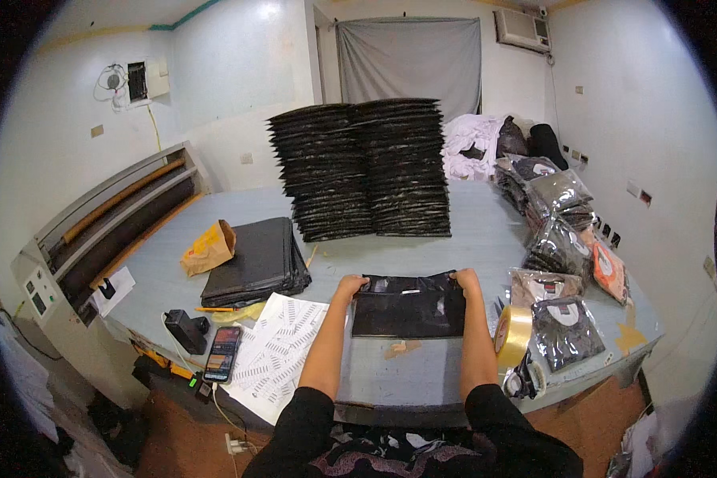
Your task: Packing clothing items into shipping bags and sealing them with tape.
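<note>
A flat, glossy black plastic mailer bag (408, 317) lies on the table in front of me, with a small white mark near its upper edge. My left hand (352, 287) is closed on its upper left corner. At the upper right corner, my right hand (465, 280) grips the bag the same way. The bag's top edge is pulled taut between them. Whatever may be inside the bag is hidden. Beyond it stand two tall stacks of black packages (362, 171), side by side. Left of my left arm lies a white sheet of small printed labels (275, 350).
Flat black bags (251, 259) are piled at the left beside a brown paper bag (209, 248). A phone (222, 354) and a black box (186, 331) sit nearer. On the right are a clear tape roll (513, 338) and clear-wrapped garments (566, 333). A large machine (107, 231) borders the table's left.
</note>
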`<state>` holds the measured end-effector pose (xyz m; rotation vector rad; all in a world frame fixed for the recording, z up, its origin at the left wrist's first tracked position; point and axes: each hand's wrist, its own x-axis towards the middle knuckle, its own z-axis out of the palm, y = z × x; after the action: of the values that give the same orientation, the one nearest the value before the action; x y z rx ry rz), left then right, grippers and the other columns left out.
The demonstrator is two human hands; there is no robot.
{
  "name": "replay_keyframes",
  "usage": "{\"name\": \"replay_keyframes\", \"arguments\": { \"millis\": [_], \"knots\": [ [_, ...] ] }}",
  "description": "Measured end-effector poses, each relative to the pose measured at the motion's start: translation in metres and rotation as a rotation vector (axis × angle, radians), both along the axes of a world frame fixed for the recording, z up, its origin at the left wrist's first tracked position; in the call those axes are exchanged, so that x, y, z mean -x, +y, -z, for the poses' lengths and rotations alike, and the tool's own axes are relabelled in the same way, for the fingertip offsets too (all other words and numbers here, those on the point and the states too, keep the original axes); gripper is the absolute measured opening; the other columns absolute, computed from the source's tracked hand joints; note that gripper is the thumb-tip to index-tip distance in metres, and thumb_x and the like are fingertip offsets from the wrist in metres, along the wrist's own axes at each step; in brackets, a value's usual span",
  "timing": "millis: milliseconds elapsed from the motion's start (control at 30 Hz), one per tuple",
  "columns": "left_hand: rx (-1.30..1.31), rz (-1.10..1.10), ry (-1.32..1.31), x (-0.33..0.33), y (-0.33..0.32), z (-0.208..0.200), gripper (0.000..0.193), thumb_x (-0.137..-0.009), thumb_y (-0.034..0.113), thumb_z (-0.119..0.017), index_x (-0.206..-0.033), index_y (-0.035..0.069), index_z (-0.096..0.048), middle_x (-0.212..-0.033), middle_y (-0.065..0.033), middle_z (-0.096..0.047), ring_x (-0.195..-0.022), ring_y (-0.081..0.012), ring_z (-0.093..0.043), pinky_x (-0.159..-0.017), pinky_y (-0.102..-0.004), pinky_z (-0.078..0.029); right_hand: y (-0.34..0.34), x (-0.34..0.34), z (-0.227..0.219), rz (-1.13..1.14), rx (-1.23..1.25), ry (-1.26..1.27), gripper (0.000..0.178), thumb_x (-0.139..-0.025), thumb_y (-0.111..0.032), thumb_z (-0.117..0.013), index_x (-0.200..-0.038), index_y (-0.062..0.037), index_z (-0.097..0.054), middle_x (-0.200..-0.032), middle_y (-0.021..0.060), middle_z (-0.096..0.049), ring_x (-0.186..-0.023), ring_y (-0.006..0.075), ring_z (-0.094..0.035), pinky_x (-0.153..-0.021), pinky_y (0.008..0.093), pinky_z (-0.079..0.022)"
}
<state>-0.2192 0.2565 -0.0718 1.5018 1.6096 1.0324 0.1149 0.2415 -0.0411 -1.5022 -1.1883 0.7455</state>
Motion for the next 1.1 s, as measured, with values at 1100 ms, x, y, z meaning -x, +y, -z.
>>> {"name": "replay_keyframes", "arguments": {
  "millis": [1100],
  "knots": [
    [-0.265, 0.154, 0.305, -0.161, -0.069, -0.031, 0.040, -0.090, 0.029, -0.031, -0.117, 0.003, -0.045, -0.115, -0.0220, -0.049, -0.103, -0.0345, -0.050, -0.087, -0.0403, -0.038, -0.035, 0.076, 0.016, -0.225, -0.378, -0.245, 0.030, -0.084, -0.020, -0.042, -0.109, -0.0067, -0.053, -0.107, 0.0153, -0.056, -0.103, 0.0287, -0.052, -0.090, 0.0389, -0.036]
  ]
}}
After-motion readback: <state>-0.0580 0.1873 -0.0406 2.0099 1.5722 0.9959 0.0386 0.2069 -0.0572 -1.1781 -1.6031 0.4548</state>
